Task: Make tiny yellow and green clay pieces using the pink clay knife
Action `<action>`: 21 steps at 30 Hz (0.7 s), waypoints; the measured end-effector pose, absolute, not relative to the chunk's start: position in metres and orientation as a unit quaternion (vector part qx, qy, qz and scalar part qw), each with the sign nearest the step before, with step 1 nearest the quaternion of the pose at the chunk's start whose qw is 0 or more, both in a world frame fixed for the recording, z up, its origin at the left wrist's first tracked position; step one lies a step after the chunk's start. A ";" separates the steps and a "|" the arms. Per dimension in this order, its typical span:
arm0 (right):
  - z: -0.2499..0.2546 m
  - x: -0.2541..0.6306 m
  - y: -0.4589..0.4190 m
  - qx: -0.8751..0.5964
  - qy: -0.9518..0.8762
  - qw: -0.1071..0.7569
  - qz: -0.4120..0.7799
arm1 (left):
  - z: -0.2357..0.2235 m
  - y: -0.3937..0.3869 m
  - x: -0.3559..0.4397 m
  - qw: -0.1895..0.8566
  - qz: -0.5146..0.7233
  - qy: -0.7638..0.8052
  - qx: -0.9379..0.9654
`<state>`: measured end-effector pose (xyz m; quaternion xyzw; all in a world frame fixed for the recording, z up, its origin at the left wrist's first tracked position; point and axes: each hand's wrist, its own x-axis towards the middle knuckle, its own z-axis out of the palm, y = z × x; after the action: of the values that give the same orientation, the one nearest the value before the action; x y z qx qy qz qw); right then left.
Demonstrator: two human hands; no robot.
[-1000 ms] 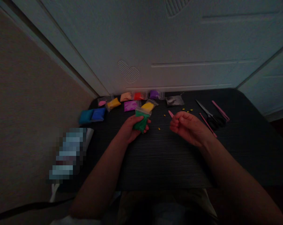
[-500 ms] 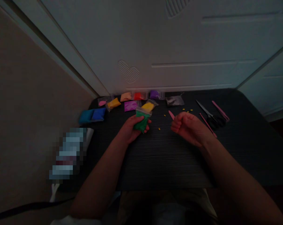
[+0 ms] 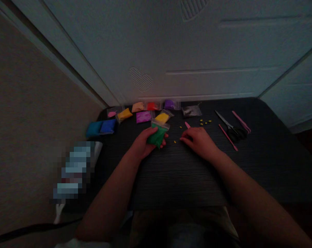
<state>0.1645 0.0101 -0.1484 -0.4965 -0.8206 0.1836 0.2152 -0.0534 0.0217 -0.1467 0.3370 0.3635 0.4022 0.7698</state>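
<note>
My left hand (image 3: 145, 142) is closed around a clear zip bag of green clay (image 3: 157, 135), thumb on its front, held above the table. To its right, my right hand (image 3: 199, 140) is low over the tabletop with the fingers bent together and the palm down. Whatever its fingertips hold, if anything, is hidden. Just behind that hand a pink modelling tool (image 3: 187, 125) sticks out, its other end covered. A tiny yellow piece (image 3: 175, 142) lies between the hands, and another yellow piece (image 3: 180, 127) sits farther back. Several more yellow bits (image 3: 206, 123) lie behind my right hand.
Bags of yellow (image 3: 162, 118), magenta (image 3: 144, 116), red (image 3: 151, 106), purple (image 3: 169, 104) and other colours line the back of the dark table (image 3: 171, 182). Black-handled scissors (image 3: 232, 131), a pink stick (image 3: 227, 137) and pink tweezers (image 3: 241, 122) lie at right. A white wall panel stands behind.
My right hand has turned from palm-up to palm-down and lowered slightly left towards the table. My left hand keeps the green bag, nearly in place.
</note>
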 end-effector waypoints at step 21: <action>-0.150 0.175 0.014 -0.527 -0.797 0.230 0.187 | -0.148 0.024 -0.053 0.781 0.407 0.346 0.322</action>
<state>0.1749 0.0142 -0.1504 -0.5268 -0.7966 0.1872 0.2300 -0.0530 0.0237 -0.1481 0.3218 0.3462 0.4075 0.7814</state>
